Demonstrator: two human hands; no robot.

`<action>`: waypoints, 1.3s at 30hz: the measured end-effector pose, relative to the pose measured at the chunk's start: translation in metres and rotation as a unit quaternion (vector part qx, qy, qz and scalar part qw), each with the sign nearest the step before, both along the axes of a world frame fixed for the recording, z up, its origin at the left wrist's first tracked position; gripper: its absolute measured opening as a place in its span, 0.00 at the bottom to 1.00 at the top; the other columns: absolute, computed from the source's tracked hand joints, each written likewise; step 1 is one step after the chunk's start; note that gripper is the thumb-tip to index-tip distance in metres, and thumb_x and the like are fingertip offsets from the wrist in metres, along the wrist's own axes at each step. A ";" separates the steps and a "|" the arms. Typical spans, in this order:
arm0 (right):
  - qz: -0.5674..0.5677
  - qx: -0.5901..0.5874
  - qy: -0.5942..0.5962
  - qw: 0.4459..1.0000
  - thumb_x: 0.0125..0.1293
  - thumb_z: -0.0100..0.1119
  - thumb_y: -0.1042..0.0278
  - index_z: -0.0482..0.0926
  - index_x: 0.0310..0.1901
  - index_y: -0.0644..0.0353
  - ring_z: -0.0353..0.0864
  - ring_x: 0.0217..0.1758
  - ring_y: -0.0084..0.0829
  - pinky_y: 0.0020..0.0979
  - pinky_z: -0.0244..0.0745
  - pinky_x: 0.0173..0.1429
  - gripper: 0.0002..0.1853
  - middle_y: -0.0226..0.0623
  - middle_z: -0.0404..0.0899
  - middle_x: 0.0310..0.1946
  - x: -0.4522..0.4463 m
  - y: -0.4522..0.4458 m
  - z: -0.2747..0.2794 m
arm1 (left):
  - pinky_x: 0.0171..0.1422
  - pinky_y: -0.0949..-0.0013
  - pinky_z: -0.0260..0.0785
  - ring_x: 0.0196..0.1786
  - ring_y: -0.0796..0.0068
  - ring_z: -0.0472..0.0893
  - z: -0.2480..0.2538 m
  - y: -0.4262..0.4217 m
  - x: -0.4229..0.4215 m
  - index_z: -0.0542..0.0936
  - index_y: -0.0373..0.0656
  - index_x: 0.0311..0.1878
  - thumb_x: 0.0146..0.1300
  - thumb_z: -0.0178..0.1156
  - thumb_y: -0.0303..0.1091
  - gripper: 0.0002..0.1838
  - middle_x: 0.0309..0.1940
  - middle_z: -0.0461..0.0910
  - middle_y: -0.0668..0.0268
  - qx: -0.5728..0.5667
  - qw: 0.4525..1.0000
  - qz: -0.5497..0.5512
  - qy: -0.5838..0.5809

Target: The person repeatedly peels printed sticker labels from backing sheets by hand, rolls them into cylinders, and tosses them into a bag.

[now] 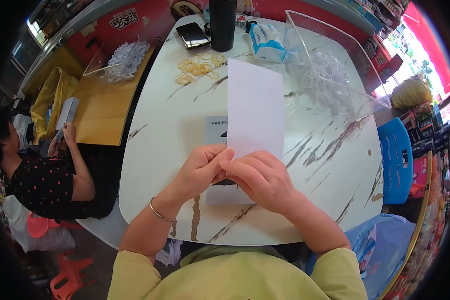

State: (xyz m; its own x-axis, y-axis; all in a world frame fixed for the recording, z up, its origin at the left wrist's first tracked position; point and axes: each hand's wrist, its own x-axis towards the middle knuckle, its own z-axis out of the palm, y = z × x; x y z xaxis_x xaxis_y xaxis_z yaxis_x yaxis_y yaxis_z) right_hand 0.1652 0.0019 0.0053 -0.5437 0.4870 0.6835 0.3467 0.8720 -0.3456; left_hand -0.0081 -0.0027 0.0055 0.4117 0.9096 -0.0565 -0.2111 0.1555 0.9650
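Observation:
A blank white sheet [255, 107] stands raised over the marble-patterned table, its lower left edge pinched between my hands. My left hand [203, 162], with a bracelet at the wrist, has its fingers closed at that edge. Against it, my right hand [260, 177] is closed too, fingertips meeting the left thumb. Beneath the hands and partly behind the sheet lies a pale grey box or booklet [216, 132] printed "WINDPR…"; the rest of its lettering is hidden.
Beyond the sheet are rubber bands [197, 69], a phone [193, 36], a black bottle [222, 25] and a blue-white packet [266, 44]. A clear bin [335, 85] of plastic pieces stands right. A person [45, 175] sits at left beside a yellow table [102, 107].

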 end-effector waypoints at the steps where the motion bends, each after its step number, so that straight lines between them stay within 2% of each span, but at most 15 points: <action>1: 0.002 -0.007 -0.008 1.000 0.52 0.56 0.73 0.73 0.48 0.55 0.76 0.35 0.27 0.28 0.69 0.42 0.19 0.24 0.77 0.32 0.001 0.000 0.002 | 0.20 0.82 0.49 0.19 0.90 0.58 -0.003 0.000 0.001 0.70 0.43 0.24 0.70 0.45 0.37 0.17 0.15 0.63 0.76 0.009 1.000 -0.002 -0.002; 5: 0.027 -0.041 -0.023 0.999 0.53 0.57 0.74 0.72 0.47 0.55 0.75 0.33 0.28 0.30 0.69 0.41 0.18 0.26 0.75 0.30 0.001 0.002 0.006 | 0.21 0.83 0.49 0.19 0.91 0.58 -0.008 0.000 0.003 0.71 0.42 0.26 0.71 0.45 0.37 0.16 0.17 0.64 0.77 0.002 1.000 -0.017 -0.004; 11: 0.077 -0.175 0.086 0.978 0.52 0.61 0.80 0.72 0.45 0.54 0.76 0.32 0.31 0.30 0.72 0.36 0.18 0.28 0.74 0.29 0.005 0.000 0.005 | 0.21 0.83 0.49 0.18 0.91 0.59 0.007 -0.002 0.002 0.72 0.41 0.26 0.70 0.46 0.35 0.16 0.16 0.66 0.76 -0.024 1.000 0.006 0.019; 17: 0.062 -0.107 0.074 0.990 0.51 0.61 0.80 0.73 0.45 0.55 0.77 0.33 0.32 0.29 0.73 0.35 0.18 0.30 0.75 0.28 -0.001 0.003 0.008 | 0.21 0.83 0.49 0.19 0.91 0.59 0.009 -0.002 0.004 0.72 0.41 0.26 0.70 0.46 0.35 0.16 0.16 0.66 0.76 -0.001 1.000 -0.003 0.014; 20: 0.050 -0.114 0.068 0.990 0.50 0.61 0.80 0.73 0.45 0.55 0.77 0.32 0.32 0.29 0.73 0.35 0.18 0.30 0.76 0.29 -0.002 0.002 0.008 | 0.21 0.83 0.50 0.19 0.91 0.60 0.010 -0.003 0.005 0.72 0.41 0.25 0.70 0.46 0.36 0.16 0.17 0.67 0.75 0.010 1.000 0.001 0.022; 23: 0.056 -0.138 0.049 0.988 0.49 0.61 0.81 0.73 0.45 0.54 0.78 0.33 0.32 0.29 0.73 0.35 0.19 0.30 0.76 0.29 0.000 0.004 0.004 | 0.22 0.84 0.52 0.21 0.90 0.62 0.003 -0.001 0.000 0.75 0.38 0.33 0.70 0.45 0.35 0.14 0.20 0.69 0.74 0.025 0.999 -0.030 0.024; 26: 0.054 -0.114 0.041 0.991 0.51 0.59 0.82 0.72 0.45 0.54 0.78 0.32 0.34 0.30 0.73 0.35 0.19 0.32 0.75 0.28 -0.002 0.005 0.005 | 0.22 0.84 0.53 0.20 0.90 0.61 -0.003 -0.001 0.000 0.75 0.39 0.32 0.70 0.46 0.36 0.14 0.19 0.68 0.75 0.006 0.999 -0.025 0.027; 29: 0.039 -0.136 -0.032 0.989 0.51 0.56 0.87 0.70 0.49 0.59 0.74 0.28 0.27 0.26 0.70 0.31 0.22 0.31 0.71 0.24 0.007 0.005 0.010 | 0.21 0.83 0.52 0.18 0.90 0.63 0.003 -0.002 0.001 0.73 0.40 0.26 0.68 0.48 0.35 0.14 0.17 0.68 0.74 -0.047 0.998 0.022 0.040; 32: -0.035 -0.247 0.101 0.963 0.63 0.46 0.80 0.72 0.47 0.58 0.75 0.30 0.27 0.26 0.72 0.35 0.12 0.35 0.72 0.29 0.024 0.009 0.025 | 0.19 0.83 0.51 0.16 0.89 0.62 -0.001 0.002 0.002 0.72 0.41 0.27 0.68 0.47 0.34 0.13 0.15 0.68 0.73 -0.081 0.990 0.105 -0.044; 34: -0.061 -0.277 0.241 0.928 0.67 0.42 0.78 0.71 0.48 0.61 0.74 0.32 0.22 0.24 0.71 0.37 0.11 0.31 0.71 0.30 0.041 0.026 0.036 | 0.17 0.83 0.50 0.14 0.88 0.61 -0.006 0.006 -0.002 0.71 0.41 0.26 0.67 0.47 0.34 0.13 0.13 0.67 0.74 -0.083 0.980 0.154 -0.096; 36: -0.092 -0.257 0.356 0.894 0.68 0.42 0.77 0.71 0.49 0.63 0.73 0.33 0.19 0.22 0.71 0.39 0.11 0.28 0.69 0.28 0.063 0.048 0.052 | 0.16 0.82 0.50 0.12 0.87 0.60 -0.005 0.009 -0.005 0.71 0.41 0.26 0.67 0.47 0.33 0.13 0.12 0.65 0.74 -0.074 0.970 0.189 -0.136; 38: -0.084 -0.224 0.474 0.847 0.68 0.45 0.74 0.72 0.49 0.64 0.74 0.33 0.20 0.21 0.70 0.42 0.10 0.30 0.72 0.30 0.087 0.073 0.066 | 0.15 0.82 0.49 0.11 0.87 0.59 -0.002 0.011 -0.005 0.70 0.42 0.26 0.67 0.48 0.33 0.12 0.11 0.63 0.75 -0.057 0.962 0.211 -0.164; 39: -0.140 -0.186 0.457 0.859 0.68 0.47 0.72 0.74 0.47 0.63 0.74 0.34 0.21 0.22 0.71 0.43 0.10 0.32 0.74 0.33 0.101 0.086 0.072 | 0.15 0.82 0.48 0.11 0.87 0.59 -0.003 0.011 -0.004 0.71 0.41 0.28 0.66 0.48 0.33 0.11 0.11 0.62 0.77 -0.058 0.959 0.221 -0.166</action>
